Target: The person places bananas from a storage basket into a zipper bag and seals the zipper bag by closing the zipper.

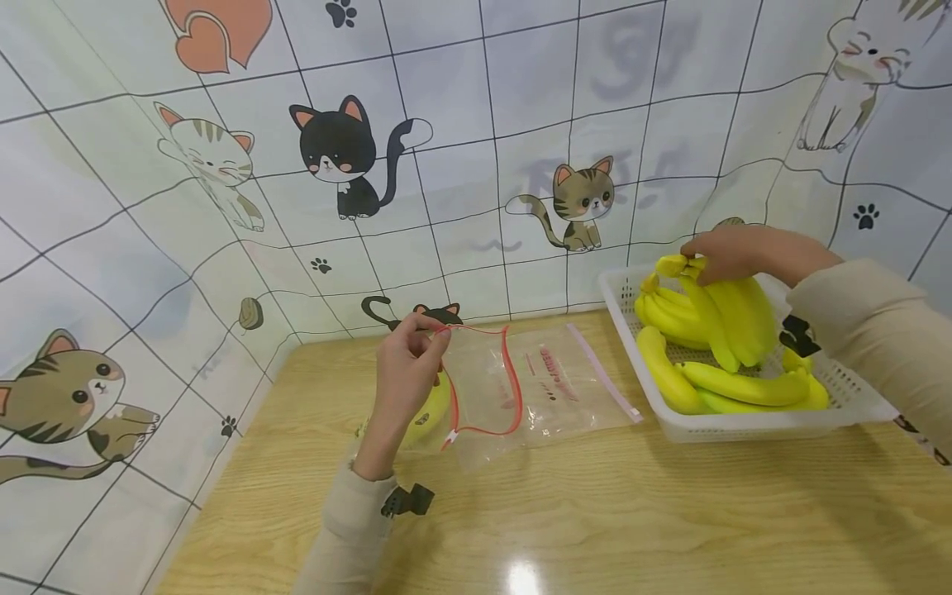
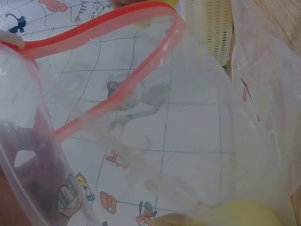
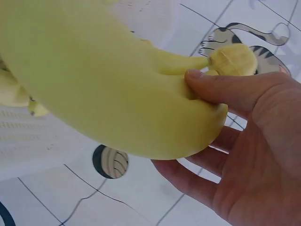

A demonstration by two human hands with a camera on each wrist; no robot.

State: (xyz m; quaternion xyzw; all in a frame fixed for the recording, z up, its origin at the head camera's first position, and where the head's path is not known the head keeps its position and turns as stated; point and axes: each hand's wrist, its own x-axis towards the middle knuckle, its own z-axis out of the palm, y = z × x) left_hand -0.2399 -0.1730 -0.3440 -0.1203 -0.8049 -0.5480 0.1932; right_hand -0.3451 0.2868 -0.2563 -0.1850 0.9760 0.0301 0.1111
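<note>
My left hand [image 1: 405,368] pinches the rim of a clear zip bag [image 1: 479,384] with a red seal, and its mouth gapes open. A rounded yellow thing [image 1: 431,413] shows beside the left wrist; part of it also shows through plastic at the bottom of the left wrist view. My right hand [image 1: 732,248] grips a bunch of bananas [image 1: 732,318] near the stem end, thumb on one side and fingers underneath. The bunch hangs tilted over a white basket [image 1: 706,430]. Other bananas [image 1: 744,384] lie in that basket.
A second clear zip bag [image 1: 561,380] with a pink seal and red print lies flat between the red-sealed bag and the basket. Behind the wooden table [image 1: 580,512] stands a wall [image 1: 461,223] covered with a cat-patterned grid sheet.
</note>
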